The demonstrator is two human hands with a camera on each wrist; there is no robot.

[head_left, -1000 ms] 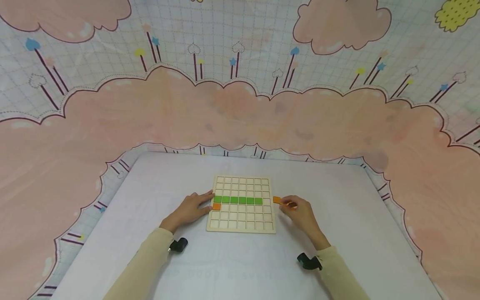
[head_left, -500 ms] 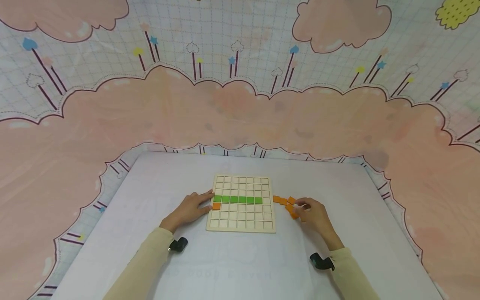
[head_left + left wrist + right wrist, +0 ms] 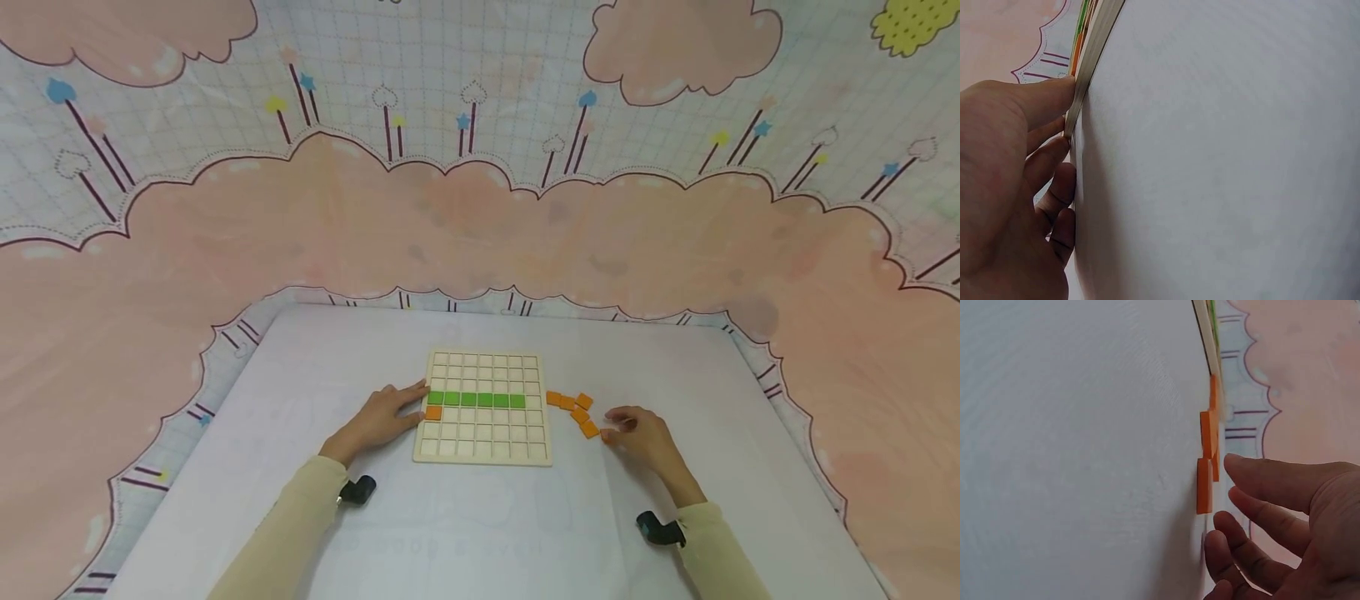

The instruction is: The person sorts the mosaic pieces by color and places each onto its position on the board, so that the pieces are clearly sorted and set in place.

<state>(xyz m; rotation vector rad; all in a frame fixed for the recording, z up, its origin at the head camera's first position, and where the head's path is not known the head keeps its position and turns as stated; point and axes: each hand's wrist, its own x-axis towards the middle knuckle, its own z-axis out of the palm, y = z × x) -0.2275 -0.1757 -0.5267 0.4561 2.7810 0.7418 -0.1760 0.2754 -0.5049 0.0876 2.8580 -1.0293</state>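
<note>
A square wooden grid board (image 3: 480, 454) lies on the table, with a row of green tiles (image 3: 477, 398) across its middle. Below the row's left end one orange tile (image 3: 433, 412) fills a cell. My left hand (image 3: 378, 421) touches the board's left edge with thumb and fingertips; in the left wrist view the thumb (image 3: 1054, 100) lies against the board's side. Several loose orange tiles (image 3: 581, 413) rest flat just right of the board. My right hand (image 3: 641, 437), holding nothing, hovers beside the nearest loose tile (image 3: 1204, 485), its fingers spread and loosely bent.
The white tabletop (image 3: 480, 533) extends around the board on every side. Behind it hangs a patterned cloth (image 3: 480, 225) with peach clouds. A dark wrist camera (image 3: 358, 490) sits at the left cuff, another wrist camera (image 3: 660, 529) at the right.
My right hand has drawn back to the right, away from the board, leaving the loose orange tiles spread out on the table. The left hand stays at the board's edge.
</note>
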